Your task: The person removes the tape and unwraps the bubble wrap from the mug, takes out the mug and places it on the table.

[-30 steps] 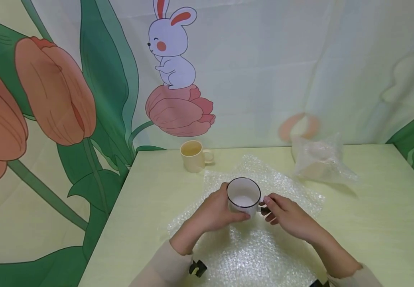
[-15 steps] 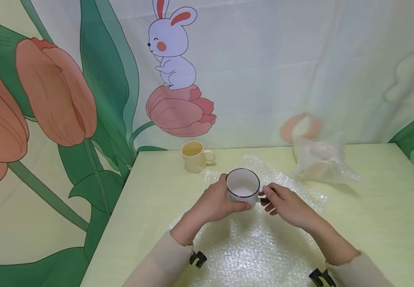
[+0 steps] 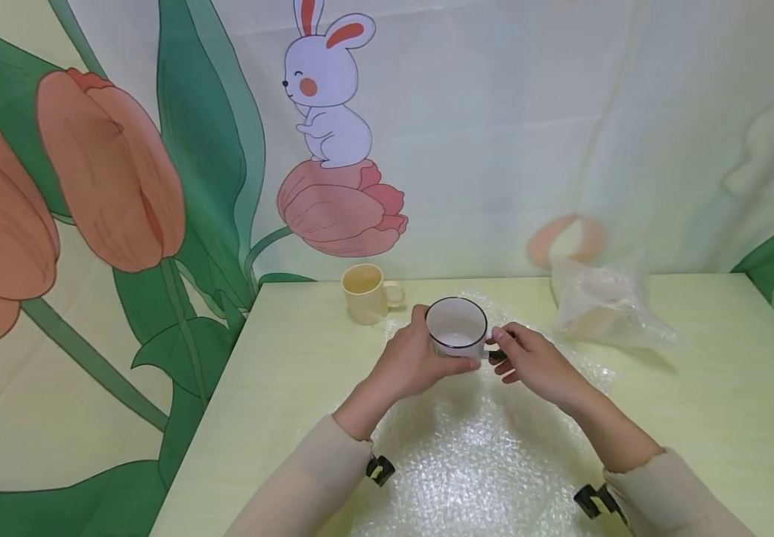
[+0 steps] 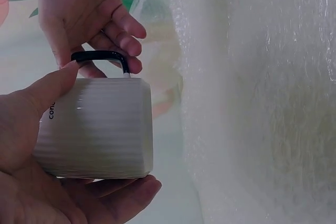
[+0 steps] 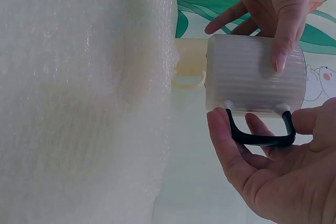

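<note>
A white ribbed mug [image 3: 456, 322] with a dark rim is held upright above the bubble wrap [image 3: 481, 455] in the head view. My left hand [image 3: 408, 359] grips its body from the left, thumb across the near side and fingers round the far side. At the right, my right hand [image 3: 533, 364] holds the black handle [image 5: 262, 139], its fingers curled about it and the thumb at one end. Part of some dark lettering shows on the mug [image 4: 100, 129] in the left wrist view, beside the left thumb.
A yellow mug [image 3: 364, 300] stands at the table's back edge, left of centre. Toward the back right lies a bundle [image 3: 598, 302] in clear bubble wrap. Behind the pale table [image 3: 273, 388] hangs a cloth printed with tulips and a rabbit [image 3: 323, 71].
Both hands have moved steadily away from me toward the back of the table, carrying the white mug. Their hold on its body and handle looks the same.
</note>
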The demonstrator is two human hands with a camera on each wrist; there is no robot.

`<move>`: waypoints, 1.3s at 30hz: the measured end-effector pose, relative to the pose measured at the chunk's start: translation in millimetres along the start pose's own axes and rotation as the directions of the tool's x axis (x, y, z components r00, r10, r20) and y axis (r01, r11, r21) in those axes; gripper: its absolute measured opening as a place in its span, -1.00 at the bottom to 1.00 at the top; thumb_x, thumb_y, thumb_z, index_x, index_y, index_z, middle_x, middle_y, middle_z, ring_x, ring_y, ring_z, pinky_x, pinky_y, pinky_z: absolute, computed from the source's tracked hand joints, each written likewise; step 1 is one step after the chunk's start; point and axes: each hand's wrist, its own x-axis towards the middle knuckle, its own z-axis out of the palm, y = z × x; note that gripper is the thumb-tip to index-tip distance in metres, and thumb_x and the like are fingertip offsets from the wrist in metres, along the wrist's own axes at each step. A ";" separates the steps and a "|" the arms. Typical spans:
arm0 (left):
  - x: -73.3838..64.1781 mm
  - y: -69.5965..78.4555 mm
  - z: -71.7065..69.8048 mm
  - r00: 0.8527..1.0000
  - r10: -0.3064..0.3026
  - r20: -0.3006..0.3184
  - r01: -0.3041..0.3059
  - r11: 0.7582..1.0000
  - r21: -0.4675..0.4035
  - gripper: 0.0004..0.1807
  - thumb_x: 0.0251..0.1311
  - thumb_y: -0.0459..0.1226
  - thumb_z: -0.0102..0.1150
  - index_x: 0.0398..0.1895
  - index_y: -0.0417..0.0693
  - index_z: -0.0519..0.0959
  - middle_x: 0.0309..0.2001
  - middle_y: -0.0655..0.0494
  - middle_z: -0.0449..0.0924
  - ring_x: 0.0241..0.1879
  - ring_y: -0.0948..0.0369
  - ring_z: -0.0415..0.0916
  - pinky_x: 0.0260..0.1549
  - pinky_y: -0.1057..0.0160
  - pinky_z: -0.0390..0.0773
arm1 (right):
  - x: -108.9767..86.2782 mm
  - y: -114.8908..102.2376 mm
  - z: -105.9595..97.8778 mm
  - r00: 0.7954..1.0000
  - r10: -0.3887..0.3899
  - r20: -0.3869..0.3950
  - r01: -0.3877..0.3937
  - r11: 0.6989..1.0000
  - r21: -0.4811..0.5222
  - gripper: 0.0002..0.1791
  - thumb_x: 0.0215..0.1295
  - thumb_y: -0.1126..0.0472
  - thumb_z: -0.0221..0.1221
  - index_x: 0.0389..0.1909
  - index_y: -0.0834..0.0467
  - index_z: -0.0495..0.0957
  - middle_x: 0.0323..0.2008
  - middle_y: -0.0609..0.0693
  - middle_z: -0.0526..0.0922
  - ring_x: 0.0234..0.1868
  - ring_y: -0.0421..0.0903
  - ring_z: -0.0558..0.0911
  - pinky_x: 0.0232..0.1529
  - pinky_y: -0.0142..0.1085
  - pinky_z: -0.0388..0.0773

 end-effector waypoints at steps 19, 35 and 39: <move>30.2 -4.5 1.4 0.999 -0.023 -0.048 0.022 0.999 -0.029 0.06 -0.01 0.07 0.61 0.41 -0.07 0.14 0.23 -0.17 0.57 0.16 -0.06 0.60 0.06 -0.05 0.61 | 30.1 0.3 -1.1 0.996 0.060 -0.066 -0.052 0.993 0.109 -0.46 0.68 -0.08 -0.11 0.27 0.33 0.35 0.08 0.38 0.63 -0.18 -0.13 0.71 -0.01 -0.12 0.74; 52.5 -15.9 2.5 0.993 -0.039 -0.115 0.034 0.998 -0.046 0.01 -0.01 0.04 0.61 0.41 -0.05 0.22 0.25 -0.13 0.58 0.19 -0.08 0.59 0.09 -0.09 0.60 | 58.4 3.9 0.2 0.988 0.116 -0.097 -0.096 0.978 0.186 -0.40 0.66 -0.11 -0.09 0.32 0.34 0.33 0.10 0.39 0.63 -0.24 -0.22 0.69 -0.05 -0.24 0.74; 57.1 -20.2 4.1 0.989 -0.066 -0.134 0.057 0.996 -0.070 0.00 -0.01 0.04 0.62 0.42 -0.03 0.24 0.27 -0.12 0.57 0.22 -0.09 0.58 0.11 -0.12 0.59 | 66.5 5.8 2.2 0.985 0.136 -0.107 -0.112 0.972 0.208 -0.39 0.65 -0.11 -0.08 0.33 0.36 0.33 0.06 0.35 0.64 -0.27 -0.24 0.69 -0.08 -0.28 0.75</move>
